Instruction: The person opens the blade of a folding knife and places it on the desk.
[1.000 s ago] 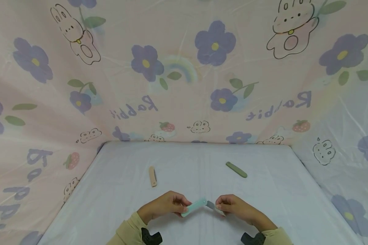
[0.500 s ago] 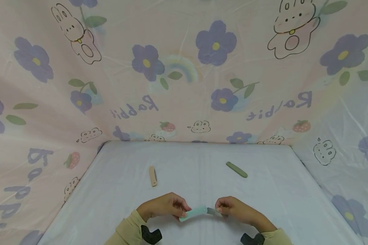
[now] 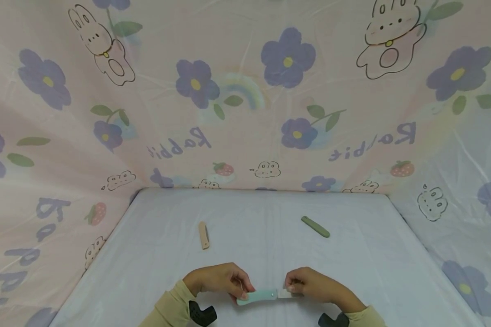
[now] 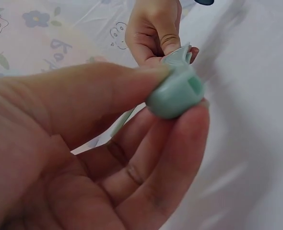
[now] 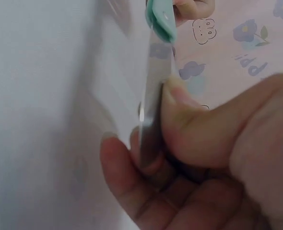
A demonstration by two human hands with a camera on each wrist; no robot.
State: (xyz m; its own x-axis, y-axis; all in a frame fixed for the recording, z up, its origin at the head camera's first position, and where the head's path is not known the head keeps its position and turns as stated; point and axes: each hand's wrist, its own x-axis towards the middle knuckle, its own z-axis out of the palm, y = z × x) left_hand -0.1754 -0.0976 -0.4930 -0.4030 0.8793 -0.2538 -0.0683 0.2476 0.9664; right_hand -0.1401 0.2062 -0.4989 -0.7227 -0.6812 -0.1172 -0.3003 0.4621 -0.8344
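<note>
A folding knife with a mint-green handle point(image 3: 258, 296) is stretched out between my two hands in the head view, blade and handle nearly in one line. My left hand point(image 3: 222, 279) pinches the handle's end between thumb and fingers; the left wrist view shows the rounded mint end point(image 4: 172, 98) under the thumb. My right hand point(image 3: 315, 286) pinches the shiny metal blade point(image 5: 153, 105) between thumb and fingers, the blade's far part lying behind them in the head view. The knife is held low in front, over the white surface.
A beige folding knife point(image 3: 203, 235) lies on the white table point(image 3: 262, 227) at the left, beyond my left hand. Farther right lies an olive-green folding knife point(image 3: 315, 226). A patterned cloth wall point(image 3: 237, 127) rises at the back and along both sides.
The blade has swung from an angle to nearly in line with the handle. Both hands have come down a little toward me, still gripping the knife. The other two knives have not moved.
</note>
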